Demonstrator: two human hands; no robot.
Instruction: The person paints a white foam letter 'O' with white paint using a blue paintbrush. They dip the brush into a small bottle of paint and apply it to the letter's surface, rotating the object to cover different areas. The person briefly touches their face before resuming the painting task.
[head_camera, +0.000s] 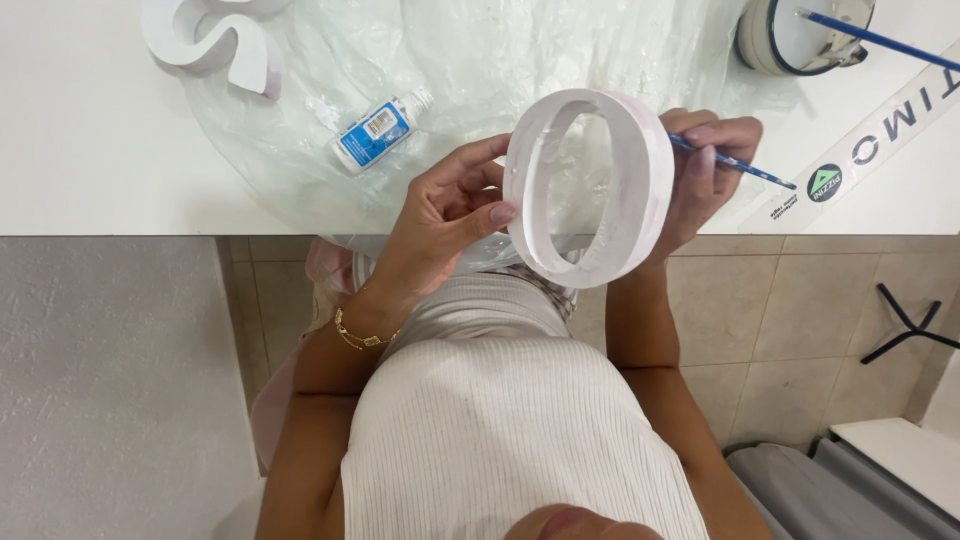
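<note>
Ring: a white oval ring (590, 190), thick-walled and shaped like a large letter, is held upright above the near edge of the bench (100, 150), over a sheet of clear plastic film (480, 60). A faint pink tint shows on its outer face.

Left hand: the left hand (450, 205) is pinched on the ring's left wall — thumb on the inner edge, fingers curled round the outside.

Right hand: the right hand (705, 165) is cupped behind the ring's right side, and a thin blue paintbrush (735, 165) is gripped between its fingers, tip pointing away to the right, clear of the ring.

Step in hand: the ring appears to be being turned and inspected between strokes, rather than painted, since the brush is held off the surface.

Next move: a steady grip by the left hand on unpainted parts would be called for, and the brush tip would have to be brought round to the ring's face.

Nearby: a small blue-labelled bottle (378, 130) is lying on the film; another white letter shape (215, 40) is lying at the far left; a round white cup (800, 35) with a second brush (880, 40) is standing at the far right.
</note>
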